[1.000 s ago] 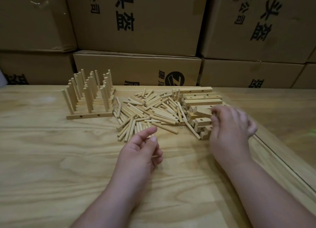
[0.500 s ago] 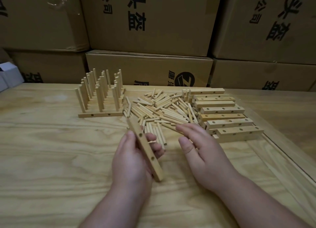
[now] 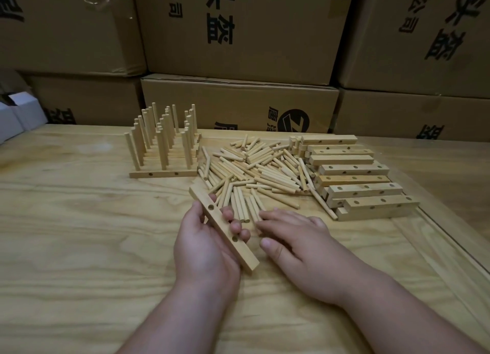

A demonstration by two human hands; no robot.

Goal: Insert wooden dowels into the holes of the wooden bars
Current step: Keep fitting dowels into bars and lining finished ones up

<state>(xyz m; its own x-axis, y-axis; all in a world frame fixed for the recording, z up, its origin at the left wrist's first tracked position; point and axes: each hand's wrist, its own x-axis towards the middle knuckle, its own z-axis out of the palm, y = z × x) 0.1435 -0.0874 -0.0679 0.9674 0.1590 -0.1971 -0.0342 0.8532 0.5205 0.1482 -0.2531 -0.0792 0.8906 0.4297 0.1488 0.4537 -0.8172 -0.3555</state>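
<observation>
Your left hand (image 3: 205, 247) grips a drilled bar (image 3: 224, 228); your right hand (image 3: 294, 241) lies flat, fingers seemingly touching the loose dowels (image 3: 254, 168).

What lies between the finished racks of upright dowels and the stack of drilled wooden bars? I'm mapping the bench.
In the head view, a loose heap of short wooden dowels on the pale plywood table.

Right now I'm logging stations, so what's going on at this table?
A person is fitting dowels into drilled wooden bars. The left hand grips an empty bar, while the right hand reaches flat onto the loose dowel pile. Finished bars with upright dowels stand far left; undone bars are stacked right.
</observation>
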